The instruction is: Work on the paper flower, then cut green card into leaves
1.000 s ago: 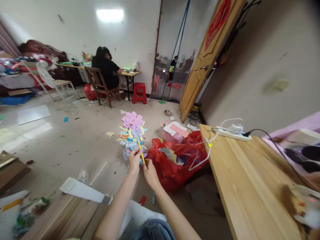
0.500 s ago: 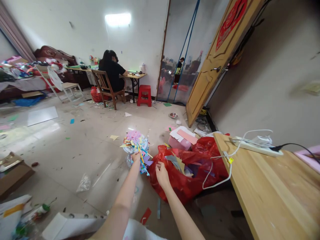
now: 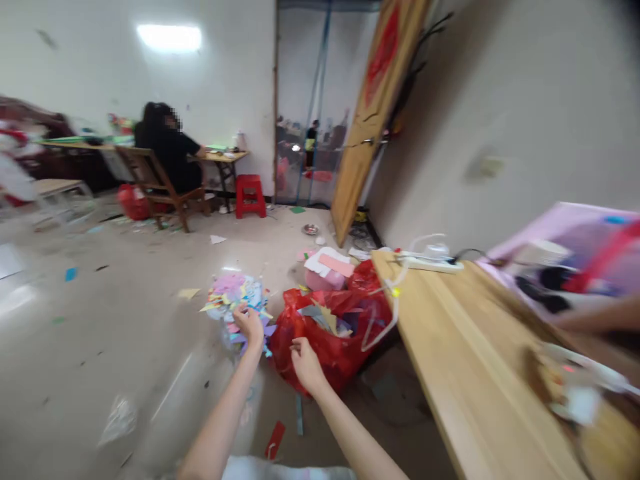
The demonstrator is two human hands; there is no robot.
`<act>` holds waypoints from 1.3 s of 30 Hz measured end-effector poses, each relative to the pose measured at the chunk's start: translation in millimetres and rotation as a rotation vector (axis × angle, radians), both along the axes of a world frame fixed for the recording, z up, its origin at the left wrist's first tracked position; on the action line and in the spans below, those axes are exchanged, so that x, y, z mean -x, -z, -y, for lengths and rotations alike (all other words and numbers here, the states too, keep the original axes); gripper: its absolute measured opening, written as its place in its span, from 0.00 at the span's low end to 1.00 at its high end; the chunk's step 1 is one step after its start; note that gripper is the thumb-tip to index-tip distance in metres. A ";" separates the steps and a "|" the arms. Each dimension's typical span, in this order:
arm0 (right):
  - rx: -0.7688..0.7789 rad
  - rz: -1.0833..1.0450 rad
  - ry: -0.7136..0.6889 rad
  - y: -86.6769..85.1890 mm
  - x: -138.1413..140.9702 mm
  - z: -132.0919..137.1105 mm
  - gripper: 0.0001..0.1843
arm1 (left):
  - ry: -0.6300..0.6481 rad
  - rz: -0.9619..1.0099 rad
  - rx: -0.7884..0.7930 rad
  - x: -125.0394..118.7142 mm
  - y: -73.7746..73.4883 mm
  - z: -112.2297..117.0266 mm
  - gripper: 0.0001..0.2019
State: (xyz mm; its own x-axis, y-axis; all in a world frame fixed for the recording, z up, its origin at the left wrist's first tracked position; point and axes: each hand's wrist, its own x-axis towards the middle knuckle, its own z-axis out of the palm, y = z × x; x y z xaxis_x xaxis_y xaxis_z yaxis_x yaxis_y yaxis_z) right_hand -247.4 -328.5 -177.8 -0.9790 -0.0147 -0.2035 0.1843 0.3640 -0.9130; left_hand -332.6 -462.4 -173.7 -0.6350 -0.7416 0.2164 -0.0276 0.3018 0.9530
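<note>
My left hand (image 3: 249, 325) hovers at the near right side of a heap of paper scraps (image 3: 230, 288). Its fingers are loosely bent and apart, and I see nothing held in them. The scraps are pink, yellow, blue and purple, and clear plastic shows beneath them on the floor. In front of a red plastic bag (image 3: 330, 363) is my right hand (image 3: 306, 365), fingers slightly curled and apart, with nothing visible in it. Whether it touches the bag I cannot tell. Cut paper pieces (image 3: 325, 319) show in the bag's mouth.
A wooden table (image 3: 430, 333) with a power strip (image 3: 433, 263) and white cable stands at right. Beyond the bag lies a pink bundle with paper (image 3: 327, 267). A person (image 3: 167, 147) sits at a far desk beside a red stool (image 3: 250, 197). Another person's arm (image 3: 600, 320) shows at right.
The view has swung right, bringing more of the table into sight. My left hand has drawn back from the scraps, and its fingers have loosened. My right hand stays by the bag.
</note>
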 end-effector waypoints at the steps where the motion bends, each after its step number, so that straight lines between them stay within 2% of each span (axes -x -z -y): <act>1: 0.011 -0.010 0.019 -13.4 -6.2 -7.4 0.12 | 0.072 -0.053 0.001 -2.1 -10.1 -21.3 0.12; 3: 0.047 -0.043 0.058 -44.0 -24.4 -28.0 0.11 | 0.278 -0.164 0.001 -11.3 -36.5 -70.9 0.10; 4: 0.091 -0.075 0.024 -59.9 -36.7 -41.6 0.11 | 0.417 -0.232 0.003 -18.9 -52.2 -96.9 0.09; 7: 0.239 -0.142 0.099 -104.1 -88.8 -96.2 0.13 | 0.905 -0.501 -0.020 -51.8 -102.7 -170.2 0.07; 9: 0.331 -0.164 0.250 -126.1 -137.2 -141.6 0.15 | 1.276 -0.536 0.056 -78.9 -131.8 -213.8 0.06; 11: 0.344 -0.215 0.434 -140.2 -194.8 -188.9 0.12 | 1.584 -0.557 0.125 -108.9 -153.0 -255.1 0.06; 13: 0.321 -0.269 0.584 -146.0 -256.7 -232.3 0.07 | 1.856 -0.611 0.219 -143.7 -167.0 -294.6 0.06; 16: 0.235 -0.349 0.881 -139.5 -343.4 -280.6 0.07 | 2.233 -0.764 0.331 -206.5 -182.9 -344.5 0.08; 18: 0.156 -0.387 1.080 -127.2 -389.0 -298.6 0.08 | 2.472 -0.850 0.359 -251.6 -194.4 -367.4 0.11; 21: -0.008 -0.376 1.291 -106.7 -434.7 -308.4 0.10 | 2.707 -1.032 0.327 -311.3 -207.5 -393.3 0.14; 22: -0.095 -0.350 1.336 -101.6 -445.1 -309.4 0.10 | 2.735 -1.079 0.326 -326.9 -208.1 -403.0 0.14; 24: -0.342 -0.271 1.395 -96.0 -462.0 -311.7 0.09 | 2.677 -1.087 0.399 -348.8 -200.4 -427.6 0.12; 27: -0.764 -0.114 1.404 -95.2 -484.9 -319.9 0.09 | 2.383 -0.926 0.748 -356.6 -169.4 -474.7 0.10; 29: -0.931 -0.013 1.387 -94.9 -499.6 -327.0 0.14 | 2.205 -0.827 0.984 -348.6 -144.9 -504.4 0.11; 31: -1.011 0.067 1.359 -92.4 -511.4 -332.6 0.15 | 2.147 -0.823 1.146 -337.3 -125.7 -525.7 0.10; 33: -1.061 0.109 1.334 -88.2 -517.4 -335.2 0.15 | 2.142 -0.843 1.247 -329.0 -114.8 -536.7 0.08; 39: -1.101 0.124 1.312 -80.9 -507.0 -333.5 0.12 | 2.162 -0.857 1.433 -333.2 -111.0 -541.1 0.11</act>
